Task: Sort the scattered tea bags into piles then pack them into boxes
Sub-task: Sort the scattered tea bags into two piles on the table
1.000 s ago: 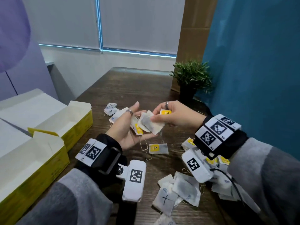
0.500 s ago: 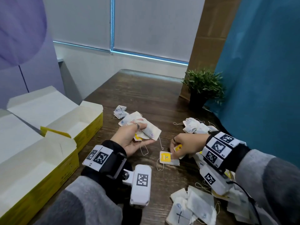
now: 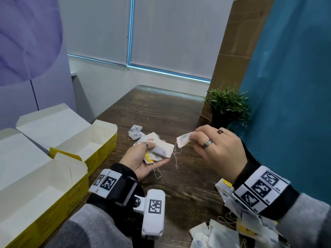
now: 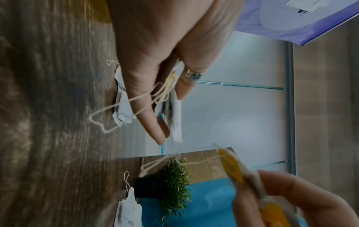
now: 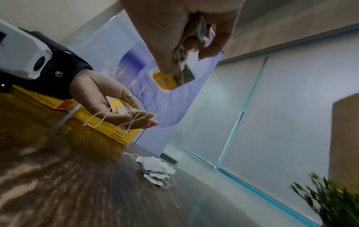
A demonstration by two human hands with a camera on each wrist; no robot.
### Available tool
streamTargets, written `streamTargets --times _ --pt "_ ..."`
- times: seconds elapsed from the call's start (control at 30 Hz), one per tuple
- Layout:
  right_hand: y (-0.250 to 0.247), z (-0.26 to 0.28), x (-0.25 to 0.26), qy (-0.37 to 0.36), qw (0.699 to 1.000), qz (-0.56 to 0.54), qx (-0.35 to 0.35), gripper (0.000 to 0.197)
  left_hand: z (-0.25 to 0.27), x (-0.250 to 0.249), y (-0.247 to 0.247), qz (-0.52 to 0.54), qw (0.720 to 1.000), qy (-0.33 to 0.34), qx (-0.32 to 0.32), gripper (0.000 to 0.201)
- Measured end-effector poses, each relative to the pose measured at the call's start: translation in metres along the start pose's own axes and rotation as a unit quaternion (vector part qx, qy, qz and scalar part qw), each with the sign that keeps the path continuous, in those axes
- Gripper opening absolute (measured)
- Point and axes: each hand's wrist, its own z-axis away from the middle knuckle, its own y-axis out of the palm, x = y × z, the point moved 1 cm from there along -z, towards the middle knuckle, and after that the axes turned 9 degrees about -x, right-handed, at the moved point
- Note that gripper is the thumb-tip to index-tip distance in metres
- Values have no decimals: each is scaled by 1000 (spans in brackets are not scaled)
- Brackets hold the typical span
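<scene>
Tea bag point(image 3: 183, 141) pinched in right hand point(image 3: 217, 149), beside stack of tea bags point(image 3: 160, 149) gripped in left hand point(image 3: 143, 161). Sorting underway. Loose tea bags point(image 3: 220, 233) on desk point(image 3: 161, 108) near stack; boxes point(image 3: 53, 178) appear unfilled.

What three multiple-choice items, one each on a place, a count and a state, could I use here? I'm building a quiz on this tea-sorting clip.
1. Where is the potted plant?
A. at the table's far right, by the blue curtain
B. inside a box
C. in the left hand

2. How many open yellow boxes stand at the left?
A. one
B. two
C. four

3. What is the right hand doing?
A. lying flat on the table
B. pinching a tea bag in the air
C. closing a box lid

Key: 1 A, its pot stands beside the curtain; 2 B, two lids are folded back; 3 B, the bag's string dangles below the fingers.
</scene>
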Motion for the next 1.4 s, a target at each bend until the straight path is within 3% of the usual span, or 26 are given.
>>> streamTargets --times 0.13,0.27,0.37,0.43,0.5,0.57,0.6,0.63,0.67,0.77,0.83,0.9,0.97,1.03,1.1,1.13,1.17,1.2,1.27,1.4 --pt "-7 0 -1 -33 999 -7 -32 16 0 -1 -2 -18 1000 -12 16 43" --pt "-10 0 -2 -32 998 -19 -47 18 4 -1 3 -31 999 25 14 47" --pt "-12 2 -4 -25 999 -29 -34 16 4 -3 2 -21 999 24 -11 39" --pt "-9 2 -7 22 1000 -1 21 14 4 -6 2 1 999 29 -23 27" --pt "4 5 -12 126 978 19 163 6 6 -13 1 28 997 54 -36 14" --pt "21 6 -20 265 895 -51 356 7 7 -21 -1 52 994 82 -44 10" --pt "32 6 -23 320 845 -111 414 11 7 -25 -2 61 993 94 -45 10" --pt "42 4 -23 355 808 -155 445 14 7 -29 -4 67 991 103 -48 10" --pt "53 -1 -20 370 795 -177 447 15 5 -31 -6 71 990 110 -52 10" --pt "89 -15 -6 355 843 -136 381 6 0 -35 -14 82 988 111 -64 11" --pt "113 -19 5 334 844 -133 398 15 -4 -36 -19 89 989 99 -68 18" --pt "130 -20 11 352 799 -188 450 32 -8 -37 -22 101 989 88 -64 28" --pt "134 -20 15 456 733 -280 419 22 -9 -38 -22 118 988 83 -58 33" --pt "132 -20 14 600 611 -393 336 3 -8 -40 -19 141 985 85 -54 36" --pt "126 -14 10 669 494 -480 278 22 -4 -40 -16 164 982 83 -52 34" --pt "123 -12 8 670 463 -518 261 30 -1 -40 -15 169 981 83 -52 28" --pt "118 -9 6 656 449 -553 249 37 3 -41 -14 171 980 83 -54 19" --pt "114 -6 3 636 454 -577 237 43 6 -41 -13 172 980 83 -57 11" --pt "106 -3 0 607 492 -580 230 49 9 -41 -13 167 981 83 -61 11" --pt "99 0 -6 614 556 -531 179 37 8 -40 -14 159 982 84 -67 9"
